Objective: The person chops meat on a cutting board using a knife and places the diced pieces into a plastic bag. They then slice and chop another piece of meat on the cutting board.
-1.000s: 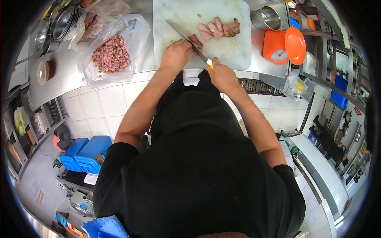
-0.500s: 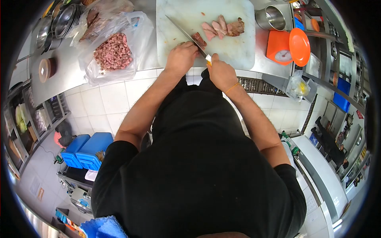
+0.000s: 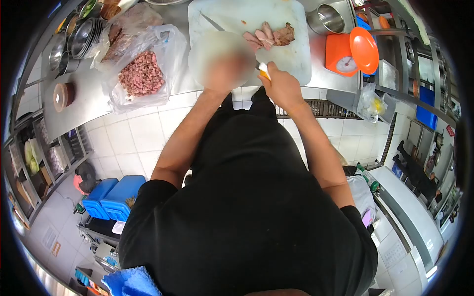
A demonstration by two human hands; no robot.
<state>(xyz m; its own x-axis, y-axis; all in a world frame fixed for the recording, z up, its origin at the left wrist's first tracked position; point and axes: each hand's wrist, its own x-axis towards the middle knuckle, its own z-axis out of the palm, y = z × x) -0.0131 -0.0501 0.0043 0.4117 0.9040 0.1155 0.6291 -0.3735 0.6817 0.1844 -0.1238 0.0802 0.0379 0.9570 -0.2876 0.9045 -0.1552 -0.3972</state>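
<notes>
My right hand (image 3: 284,89) is closed around the white and yellow handle of a kitchen knife (image 3: 265,74). The blade runs up and left over the white cutting board (image 3: 300,64); a round blur hides its middle, and the tip shows beyond. That same blur covers my left hand (image 3: 224,69) at the board's near left part, so its fingers and anything under them cannot be made out. Just beyond the knife lie cut slices of meat (image 3: 264,38) beside a larger browned piece of meat (image 3: 284,35).
Left of the board, a clear plastic bag (image 3: 173,47) holds diced meat (image 3: 141,74). Stacked metal bowls (image 3: 85,38) and a lidded tub (image 3: 63,96) stand farther left. On the right are a metal pot (image 3: 326,19) and an orange kitchen scale (image 3: 340,52).
My right hand has shifted slightly right relative to the board, with the knife still in it. My left hand, clear before beside a small meat piece, is now blurred over, hiding that piece.
</notes>
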